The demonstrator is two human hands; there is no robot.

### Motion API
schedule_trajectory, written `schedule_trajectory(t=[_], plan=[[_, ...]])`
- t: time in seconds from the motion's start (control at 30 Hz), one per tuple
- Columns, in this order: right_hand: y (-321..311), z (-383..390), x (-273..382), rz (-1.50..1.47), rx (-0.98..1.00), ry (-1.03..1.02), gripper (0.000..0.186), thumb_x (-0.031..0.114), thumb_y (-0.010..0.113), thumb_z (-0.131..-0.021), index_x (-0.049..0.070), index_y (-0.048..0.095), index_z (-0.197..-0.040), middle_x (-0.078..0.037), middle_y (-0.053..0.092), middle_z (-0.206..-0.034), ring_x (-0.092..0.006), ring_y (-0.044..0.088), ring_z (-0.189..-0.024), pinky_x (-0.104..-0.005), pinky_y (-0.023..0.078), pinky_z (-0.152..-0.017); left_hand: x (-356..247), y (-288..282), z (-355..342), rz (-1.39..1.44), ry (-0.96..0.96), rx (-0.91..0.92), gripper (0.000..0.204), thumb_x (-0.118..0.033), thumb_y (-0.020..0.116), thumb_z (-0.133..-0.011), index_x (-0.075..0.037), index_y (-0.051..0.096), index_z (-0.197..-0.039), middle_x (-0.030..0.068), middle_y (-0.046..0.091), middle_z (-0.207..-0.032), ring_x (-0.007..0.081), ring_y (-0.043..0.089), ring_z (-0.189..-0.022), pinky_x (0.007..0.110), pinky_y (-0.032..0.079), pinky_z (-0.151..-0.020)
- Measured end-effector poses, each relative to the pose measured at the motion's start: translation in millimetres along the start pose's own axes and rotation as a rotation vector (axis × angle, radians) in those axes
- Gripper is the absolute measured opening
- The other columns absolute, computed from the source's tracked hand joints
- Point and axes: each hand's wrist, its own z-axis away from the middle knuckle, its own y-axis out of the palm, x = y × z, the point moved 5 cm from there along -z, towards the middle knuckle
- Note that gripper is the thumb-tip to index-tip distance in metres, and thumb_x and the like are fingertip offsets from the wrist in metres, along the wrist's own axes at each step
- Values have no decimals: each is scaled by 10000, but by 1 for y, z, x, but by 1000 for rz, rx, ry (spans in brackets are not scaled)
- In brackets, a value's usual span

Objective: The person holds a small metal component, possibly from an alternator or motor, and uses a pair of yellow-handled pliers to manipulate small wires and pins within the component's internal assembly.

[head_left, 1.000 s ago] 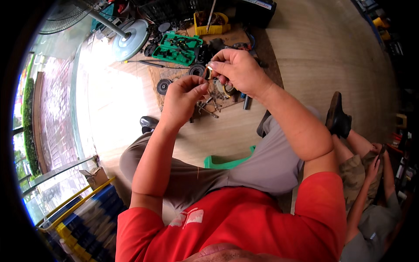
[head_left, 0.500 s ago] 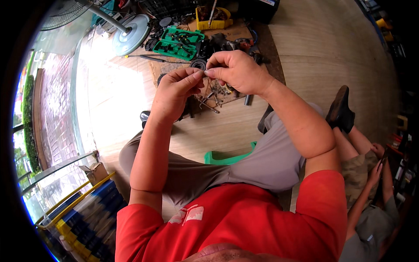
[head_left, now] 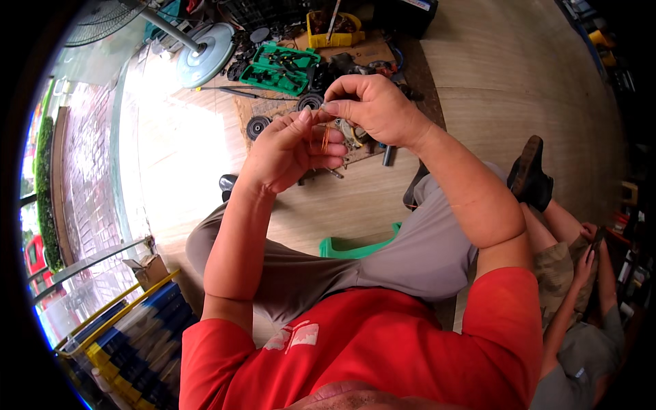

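Note:
My left hand (head_left: 284,147) and my right hand (head_left: 376,113) meet fingertip to fingertip above the floor mat. Thin orange, copper-like wire (head_left: 326,140) hangs from between them across my left fingers. My left thumb and forefinger grip the upper end, with the other fingers loosely stretched out under it. My right thumb and forefinger pinch a tiny piece at that end, too small to make out fully. Behind my hands lie black coiled or ringed discs (head_left: 259,128), an open green tool case (head_left: 280,66) and scattered metal tools and parts on worn cardboard (head_left: 246,106).
A fan base (head_left: 205,61) stands back left beside a yellow bin (head_left: 335,35) and black box (head_left: 403,17). A green plastic stool (head_left: 342,251) is between my legs. Another person (head_left: 581,328) sits at my right. A rack of blue-yellow bins (head_left: 137,335) is at lower left.
Both hands came together and rose slightly. My left hand's lower fingers have since uncurled toward the right, exposing the dangling wire. The other person's foot has shifted slightly.

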Motion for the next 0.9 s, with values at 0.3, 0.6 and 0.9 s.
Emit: schedule_trajectory(t=[0.3, 0.6, 0.9], plan=[[-6, -3, -4, -19, -54, -21, 130, 106, 642, -921, -4, 628, -990, 13, 628, -830, -38, 543, -731, -188, 439, -618, 9, 7, -2, 33, -18, 7, 403, -323, 470, -1018, 32, 540, -1196, 57, 578, -821, 223, 630, -746, 414, 544, -763], [-1, 1, -8, -350, -33, 172, 133, 115, 624, -924, -18, 632, -924, -13, 593, -739, -51, 503, -611, -208, 421, -524, 0, 17, 4, -855, 223, -337, 258, -219, 487, -1023, -4, 630, -1016, -38, 454, -663, 50, 465, -602, 223, 422, -560], [9, 0, -25, -689, -75, 287, 71, 91, 591, -927, 33, 576, -890, -25, 578, -745, -82, 539, -587, -232, 404, -461, 0, 27, 5, -1714, 581, -537, 166, -151, 549, -937, -10, 522, -855, 230, 600, -781, 426, 591, -716, 493, 451, -608]])
